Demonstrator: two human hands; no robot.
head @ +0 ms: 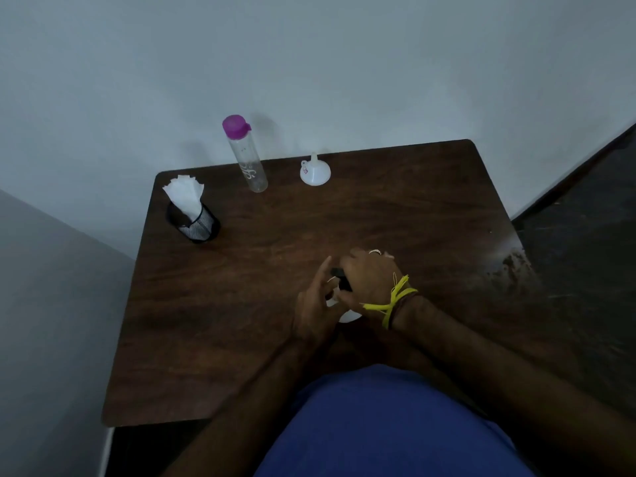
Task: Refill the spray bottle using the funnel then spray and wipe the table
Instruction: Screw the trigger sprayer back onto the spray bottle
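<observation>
Plain grey walls enclose a dark wooden tabletop (241, 304) set into a corner. Near the front edge both hands work on the spray bottle (347, 313), which is mostly hidden beneath them; only a white patch of its body and a black part of its head show. The right hand (370, 277), with yellow thread at the wrist, is curled over the black spray head. The left hand (318, 304) steadies the bottle from the side, forefinger raised; whether its other fingers wrap the body cannot be told. Judged step: unscrewing the head before refilling.

Further back, well apart from the hands, the white funnel (315, 170) sits mouth-down, and the clear water bottle (247, 160) with purple cap stands upright near the wall. Tissues in a black mesh holder (192, 218) stand at back left.

Risk: a loose left-hand hold could let the bottle twist or tip as the head turns
</observation>
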